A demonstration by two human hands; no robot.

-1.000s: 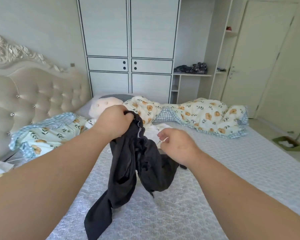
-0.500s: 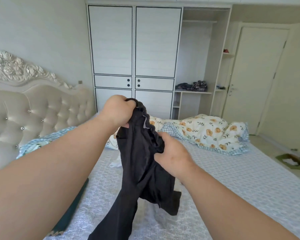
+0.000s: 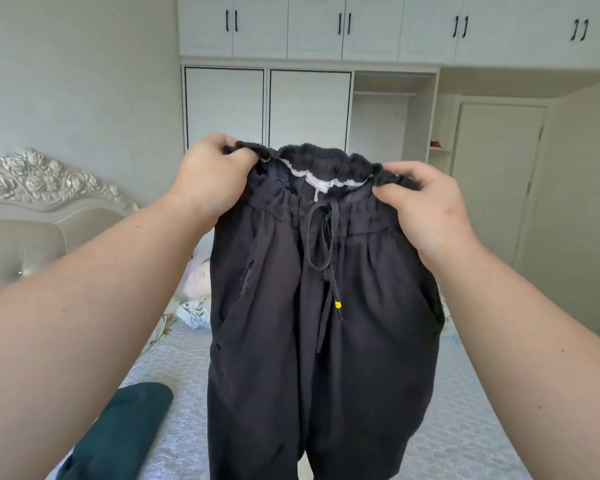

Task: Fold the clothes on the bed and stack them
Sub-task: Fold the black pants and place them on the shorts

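Note:
Black drawstring trousers [image 3: 371,341] hang spread out in front of me, high above the bed [image 3: 174,368]. My left hand [image 3: 212,174] grips the left end of the elastic waistband. My right hand [image 3: 426,206] pinches the right end of it. The waistband is stretched between the two hands, and the drawstring with its yellow tip dangles at the middle. The legs drop out of view at the bottom edge. A dark green garment [image 3: 118,434] lies on the bed at lower left.
A tufted headboard [image 3: 42,209] stands at the left. A plush toy [image 3: 196,282] and floral bedding [image 3: 191,311] lie behind the trousers. White wardrobes [image 3: 267,105] fill the far wall, with a door [image 3: 496,181] at the right.
The trousers were bunched in my left hand. Now both hands hold the waistband apart and higher, the garment hangs open, and my view has tilted upward.

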